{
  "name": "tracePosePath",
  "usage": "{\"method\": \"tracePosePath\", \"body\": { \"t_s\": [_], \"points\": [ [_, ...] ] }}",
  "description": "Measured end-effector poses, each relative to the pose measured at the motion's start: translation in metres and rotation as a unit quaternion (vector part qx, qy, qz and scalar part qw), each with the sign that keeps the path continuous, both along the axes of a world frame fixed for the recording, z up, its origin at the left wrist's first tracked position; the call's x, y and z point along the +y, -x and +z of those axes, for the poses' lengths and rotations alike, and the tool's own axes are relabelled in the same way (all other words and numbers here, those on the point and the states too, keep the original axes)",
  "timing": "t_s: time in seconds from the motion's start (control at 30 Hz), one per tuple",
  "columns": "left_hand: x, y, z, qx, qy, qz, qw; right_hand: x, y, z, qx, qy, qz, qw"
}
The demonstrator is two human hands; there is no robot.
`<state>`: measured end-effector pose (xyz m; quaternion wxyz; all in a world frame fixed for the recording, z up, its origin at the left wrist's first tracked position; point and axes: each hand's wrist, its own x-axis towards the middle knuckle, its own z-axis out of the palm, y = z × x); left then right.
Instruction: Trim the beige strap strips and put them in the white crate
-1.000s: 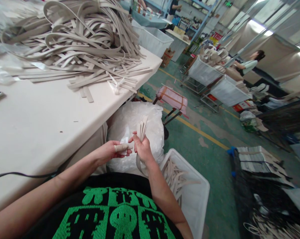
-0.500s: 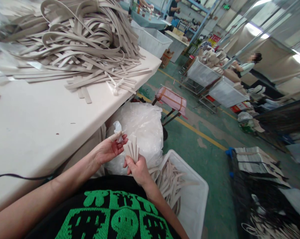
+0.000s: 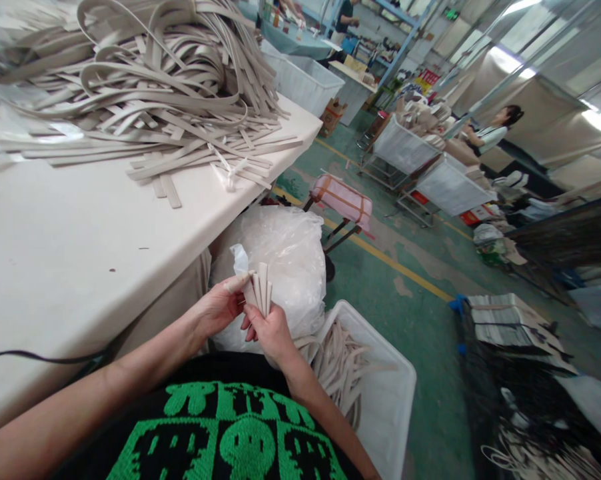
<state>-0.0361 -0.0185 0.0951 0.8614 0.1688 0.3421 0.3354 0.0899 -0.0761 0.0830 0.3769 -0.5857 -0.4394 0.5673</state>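
Note:
My right hand [image 3: 266, 331] is closed around a small bunch of beige strips [image 3: 261, 292] whose ends stick up from the fist. My left hand [image 3: 221, 307] meets them from the left, its taped fingertip pinching a scrap of clear plastic [image 3: 239, 256] against the strip ends. Both hands hover in front of my lap, beside the table's edge. Behind them sits a full clear plastic bag [image 3: 280, 253]. A white bin [image 3: 390, 393] with several more beige strips stands on the floor to the right.
The white table [image 3: 80, 247] at left carries a big heap of beige strips [image 3: 145, 87]. A black cable [image 3: 40, 357] hangs along its front edge. A pink stool [image 3: 343, 197], wheeled white bins [image 3: 453, 187], a person [image 3: 495, 130] and dark stacked goods [image 3: 525, 373] stand about on the green floor.
The right hand lowered the strips from their raised position and brought them toward my body. The left hand first lifted away with the plastic scrap, then came back against the strip ends.

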Motion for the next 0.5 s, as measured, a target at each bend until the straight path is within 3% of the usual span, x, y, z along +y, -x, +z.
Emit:
{"method": "tracePosePath", "body": {
  "t_s": [0.17, 0.37, 0.43, 0.5],
  "points": [
    [-0.007, -0.005, -0.014, 0.033, -0.050, -0.014, 0.998, 0.004, -0.003, 0.004, 0.023, 0.016, -0.008, 1.000],
    [0.006, 0.001, -0.014, 0.103, 0.054, 0.161, 0.980, -0.022, -0.031, 0.010, -0.019, 0.039, 0.043, 0.998],
    [0.001, -0.003, -0.011, 0.094, 0.036, 0.127, 0.987, -0.023, -0.036, 0.010, -0.054, 0.032, 0.027, 0.998],
    [-0.008, -0.011, -0.010, 0.058, -0.005, 0.047, 0.997, -0.018, -0.036, 0.011, -0.070, 0.006, 0.004, 0.998]
  ]
}}
